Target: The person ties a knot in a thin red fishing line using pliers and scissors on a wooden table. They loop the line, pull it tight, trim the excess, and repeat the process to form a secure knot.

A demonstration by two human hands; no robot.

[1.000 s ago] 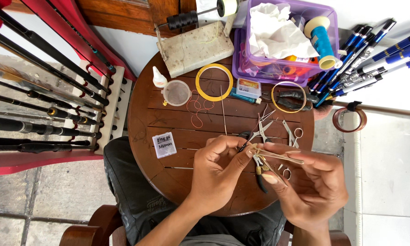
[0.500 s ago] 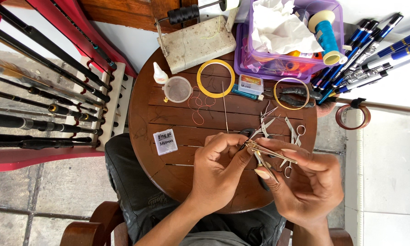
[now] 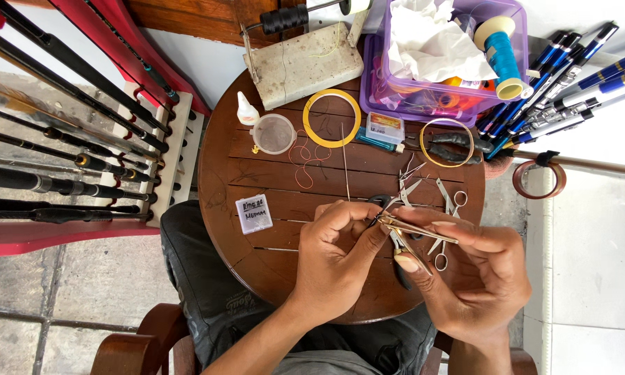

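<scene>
Tweezers [image 3: 418, 229], thin, stiff, light, slippery: your right hand [image 3: 473, 278] pinches them mid-shaft; left hand [image 3: 333, 253] grip closes at their tip, above the tabletop [image 3: 271, 250].

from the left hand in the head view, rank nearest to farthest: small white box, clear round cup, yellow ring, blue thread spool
1. small white box: just to one side of the left hand, on the round table.
2. clear round cup: farther up the table, beside the glue bottle.
3. yellow ring: near the table's far edge; close to the cup's distance.
4. blue thread spool: in the purple tub, far corner.
</scene>
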